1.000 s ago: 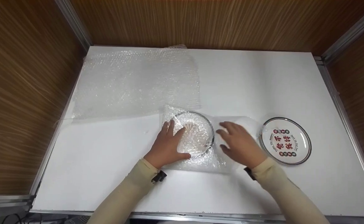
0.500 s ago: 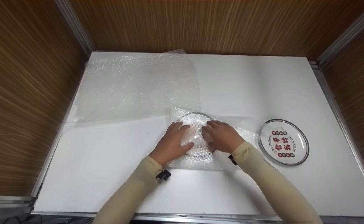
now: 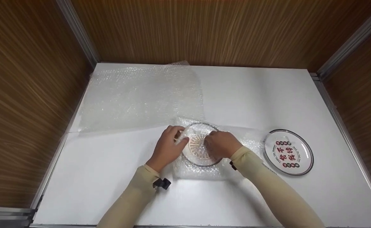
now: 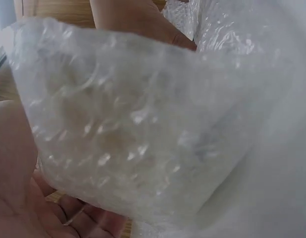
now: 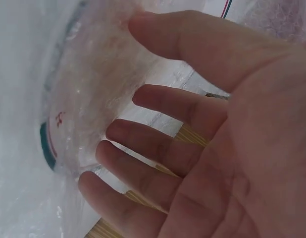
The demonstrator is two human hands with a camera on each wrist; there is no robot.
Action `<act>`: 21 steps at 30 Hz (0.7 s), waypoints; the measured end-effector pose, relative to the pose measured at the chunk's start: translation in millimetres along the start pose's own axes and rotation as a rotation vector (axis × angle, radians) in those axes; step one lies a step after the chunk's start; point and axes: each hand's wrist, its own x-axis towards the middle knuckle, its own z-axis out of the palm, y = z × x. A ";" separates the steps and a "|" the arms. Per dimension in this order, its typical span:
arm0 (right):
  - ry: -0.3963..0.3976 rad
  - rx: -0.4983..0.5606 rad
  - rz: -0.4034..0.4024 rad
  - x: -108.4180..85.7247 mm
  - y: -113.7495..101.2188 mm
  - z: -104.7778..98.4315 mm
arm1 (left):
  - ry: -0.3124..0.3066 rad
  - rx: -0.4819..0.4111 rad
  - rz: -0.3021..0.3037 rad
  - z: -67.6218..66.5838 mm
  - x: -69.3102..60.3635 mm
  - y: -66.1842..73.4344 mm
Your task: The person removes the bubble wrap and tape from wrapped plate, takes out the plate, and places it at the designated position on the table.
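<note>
A round plate (image 3: 199,151) with a dark rim and a tan fan-like pattern lies on a sheet of bubble wrap (image 3: 198,173) near the middle of the table. At its left edge, my left hand (image 3: 167,146) holds a raised flap of the wrap between thumb and fingers. Close up in the left wrist view, that flap (image 4: 128,124) covers much of the hand. From the right, my right hand (image 3: 221,144) reaches over the plate. Its fingers look loosely extended in the right wrist view, the fingertips (image 5: 143,94) at the wrap-covered plate; the exact contact cannot be made out.
A second plate (image 3: 289,152), white with red lettering and a dark rim, lies to the right, its left edge meeting the wrap. Large bubble wrap sheets (image 3: 141,95) lie at the back left of the white table (image 3: 87,183). Wood-grain panels (image 3: 204,31) enclose the back and sides.
My right hand has moved left onto the plate. The left hand's fingers have drawn together on the wrap's left side and raised a flap, so the plate's pattern shows more clearly.
</note>
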 end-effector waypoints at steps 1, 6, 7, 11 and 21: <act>0.000 -0.004 -0.005 0.5 0.0 0.0 | 0.028 -0.005 0.002 -2.4 0.3 -0.2; 0.023 -0.007 -0.037 1.5 3.5 2.4 | 0.139 -0.022 -0.011 -17.8 1.9 -4.0; 0.030 -0.005 -0.041 1.5 4.3 2.7 | 0.157 -0.028 -0.016 -21.3 1.9 -5.7; 0.079 0.011 -0.060 0.4 6.7 3.4 | 0.225 -0.016 -0.017 -36.5 1.0 -14.7; 0.060 0.008 -0.070 2.9 13.2 1.5 | 0.181 0.064 -0.283 -83.2 -5.9 -43.0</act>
